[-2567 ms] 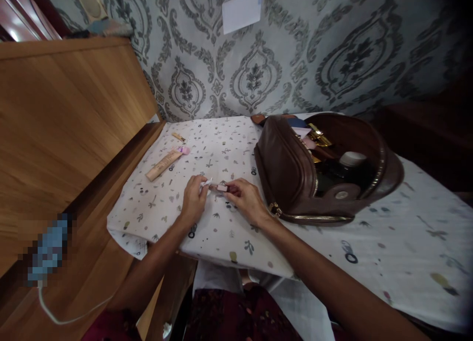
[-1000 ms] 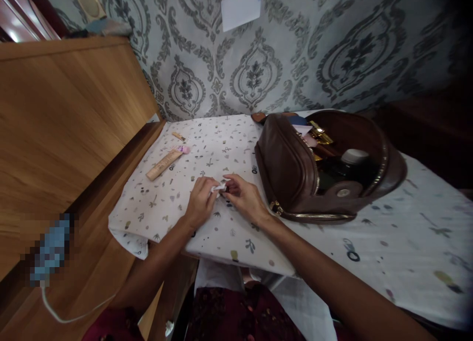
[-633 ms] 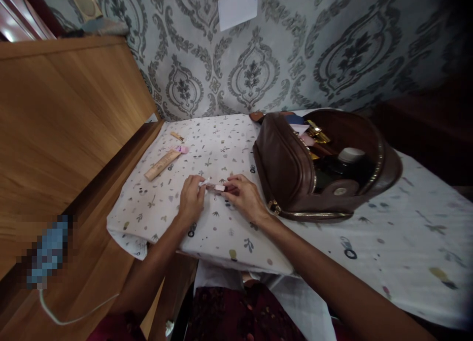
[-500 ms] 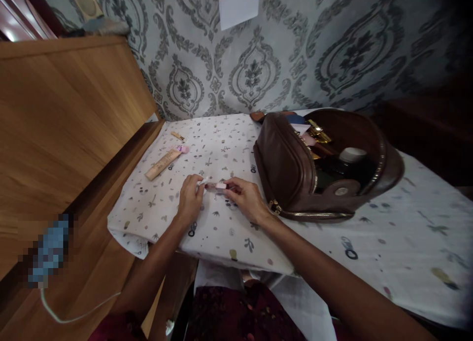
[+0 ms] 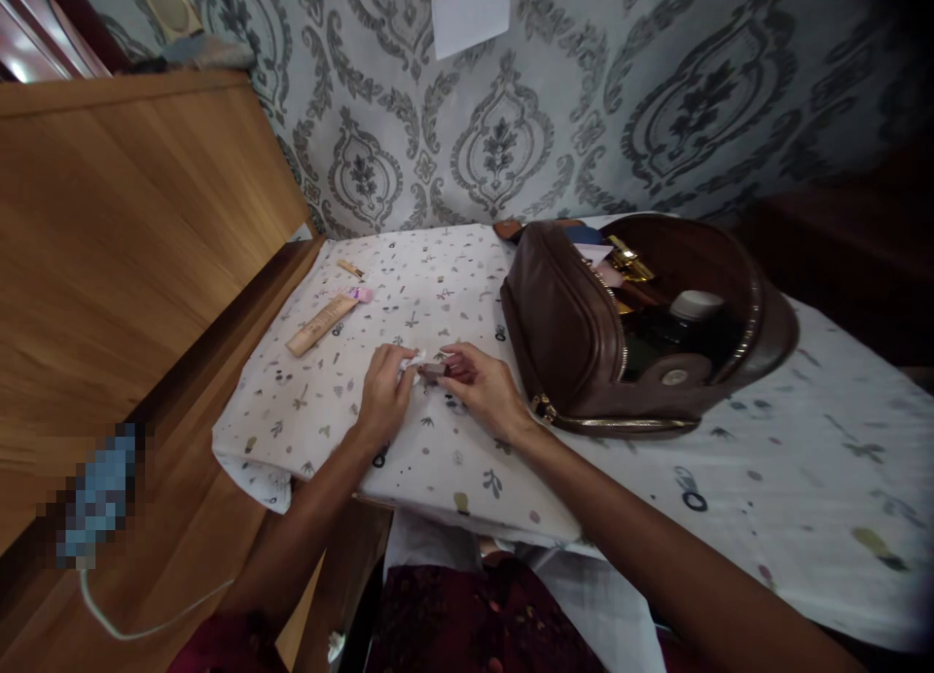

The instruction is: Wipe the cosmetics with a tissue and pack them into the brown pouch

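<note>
Between the fingertips of my right hand [image 5: 483,389] is a small, slim cosmetic tube [image 5: 436,371] with a pale pinkish body; its exact kind is hard to make out. My left hand [image 5: 383,389] pinches a crumpled white tissue [image 5: 413,361] against the tube's left end. Both hands are held close together just over the patterned white tablecloth [image 5: 438,459]. Left of them lies a beige squeeze tube [image 5: 319,326] with a pink end. Beyond it lies a short tan stick-like piece [image 5: 350,267].
An unzipped brown leather bag [image 5: 561,313] stands right of my hands, with a bottle with a grey cap [image 5: 696,306] and gold-coloured items inside. Wooden furniture [image 5: 146,187] borders the table on the left. Patterned wallpaper [image 5: 503,138] rises behind.
My left hand has shifted slightly right, bringing the tissue further over the small tube. The tube has turned in my right fingers, which are spread a little more.
</note>
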Demonstrator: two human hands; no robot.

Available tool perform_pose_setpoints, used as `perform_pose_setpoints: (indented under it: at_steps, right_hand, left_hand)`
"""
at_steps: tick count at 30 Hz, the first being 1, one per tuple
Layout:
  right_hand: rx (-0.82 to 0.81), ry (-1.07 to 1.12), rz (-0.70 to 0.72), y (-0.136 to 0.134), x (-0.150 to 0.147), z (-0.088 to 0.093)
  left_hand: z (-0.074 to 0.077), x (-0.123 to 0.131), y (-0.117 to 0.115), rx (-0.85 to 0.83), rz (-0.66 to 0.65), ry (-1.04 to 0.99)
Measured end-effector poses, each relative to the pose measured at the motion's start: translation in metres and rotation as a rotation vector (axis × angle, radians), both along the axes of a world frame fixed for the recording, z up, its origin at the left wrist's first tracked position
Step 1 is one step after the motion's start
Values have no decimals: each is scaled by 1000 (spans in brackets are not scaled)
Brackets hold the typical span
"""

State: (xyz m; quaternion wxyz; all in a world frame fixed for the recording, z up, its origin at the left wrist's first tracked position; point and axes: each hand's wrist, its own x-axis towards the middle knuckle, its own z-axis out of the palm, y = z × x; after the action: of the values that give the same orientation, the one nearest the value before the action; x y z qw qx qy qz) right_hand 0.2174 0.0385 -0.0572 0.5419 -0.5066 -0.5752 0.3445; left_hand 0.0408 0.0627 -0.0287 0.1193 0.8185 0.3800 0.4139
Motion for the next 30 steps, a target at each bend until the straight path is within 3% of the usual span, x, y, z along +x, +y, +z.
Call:
perform_pose_setpoints:
  at_steps: [5,13,23,26,30]
  right_hand:
    - [52,-132,10,-3,-2,4]
    - [97,-176,9,-2,2,2]
    - [-107,394,158,-3,-2,9]
    - [-143,446,216,-5,-4,13]
    - [-130,343,245,-14,-4,20]
  left_hand:
    - [0,8,-7,90,-164,125]
    - [-7,-5,7,-70,113,77]
    - [7,-3,0,-445,57,-248]
    - [6,-3,1,-566,105,-391]
    - [10,0,1,-813,169,-672]
